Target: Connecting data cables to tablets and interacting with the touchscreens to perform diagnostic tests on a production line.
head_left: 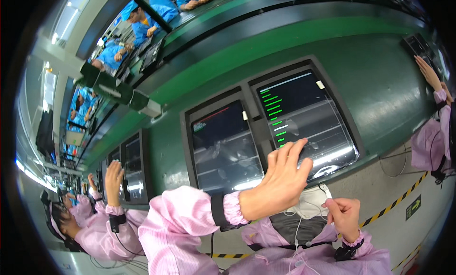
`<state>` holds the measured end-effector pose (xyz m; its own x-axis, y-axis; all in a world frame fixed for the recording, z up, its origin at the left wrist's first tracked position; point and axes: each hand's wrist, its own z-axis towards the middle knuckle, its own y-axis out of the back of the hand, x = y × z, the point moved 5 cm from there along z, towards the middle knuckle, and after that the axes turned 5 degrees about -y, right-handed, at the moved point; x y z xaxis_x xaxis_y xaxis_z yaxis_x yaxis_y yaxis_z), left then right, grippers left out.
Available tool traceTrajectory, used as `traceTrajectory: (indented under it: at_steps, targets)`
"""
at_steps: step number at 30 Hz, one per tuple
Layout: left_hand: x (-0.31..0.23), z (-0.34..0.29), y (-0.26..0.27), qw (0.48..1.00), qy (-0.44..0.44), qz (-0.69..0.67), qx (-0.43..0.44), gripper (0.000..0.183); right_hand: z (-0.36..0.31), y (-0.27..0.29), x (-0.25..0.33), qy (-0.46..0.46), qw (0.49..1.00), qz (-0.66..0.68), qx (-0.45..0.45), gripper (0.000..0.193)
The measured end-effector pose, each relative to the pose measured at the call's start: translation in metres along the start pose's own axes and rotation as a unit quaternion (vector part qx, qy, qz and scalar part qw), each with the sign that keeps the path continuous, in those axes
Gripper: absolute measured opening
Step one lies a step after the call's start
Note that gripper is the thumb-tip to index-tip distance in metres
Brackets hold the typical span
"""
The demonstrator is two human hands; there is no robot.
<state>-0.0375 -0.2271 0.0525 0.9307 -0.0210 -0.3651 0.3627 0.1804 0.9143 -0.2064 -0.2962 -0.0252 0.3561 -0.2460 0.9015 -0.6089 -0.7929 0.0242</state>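
My left hand reaches across with its fingers stretched out over the lower part of the right-hand tablet. Its palm holds nothing; whether the fingertips touch the glass I cannot tell. Green lines of text run down that lit screen. Beside it lies a second tablet, dark, with a little red and green text near its top. My right hand is closed, thumb against finger, near my body below the table edge. Whatever it pinches is too small to make out. By its fingertips are a small white strip and a white cloth-like piece with thin white cords.
Both tablets sit in a dark grey frame on the green bench. Co-workers in pink are at left and right. Further tablets lie leftward. A green post stands behind, before another bench line.
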Motion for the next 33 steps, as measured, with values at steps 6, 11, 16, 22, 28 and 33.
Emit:
traceTrajectory:
  at_steps: [6, 11, 16, 22, 28, 33]
  targets:
    - [0.0, -0.015, 0.027, 0.997, 0.007, -0.056, -0.059, 0.06, 0.009, -0.024, -0.008, 0.124, 0.992, 0.027, -0.008, 0.021]
    - [0.028, -0.078, 0.056, 0.995, 0.1, 0.011, 0.021, 0.094, 0.015, -0.09, 0.001, 0.196, 0.976, -0.033, 0.089, 0.023]
    - [0.044, -0.133, 0.054, 0.977, 0.211, 0.021, 0.022, 0.107, 0.009, -0.148, 0.021, 0.177, 0.938, -0.106, 0.277, 0.032]
    - [0.048, -0.149, 0.057, 0.969, 0.237, 0.068, 0.029, 0.107, -0.002, -0.18, 0.008, 0.191, 0.943, -0.068, 0.265, 0.016]
    - [0.04, -0.143, 0.054, 0.969, 0.223, 0.096, 0.042, 0.107, -0.006, -0.166, 0.016, 0.262, 0.935, -0.079, 0.224, 0.01]
    - [0.04, -0.142, 0.052, 0.967, 0.218, 0.125, 0.04, 0.108, -0.042, -0.17, 0.004, 0.253, 0.879, -0.108, 0.39, 0.012]
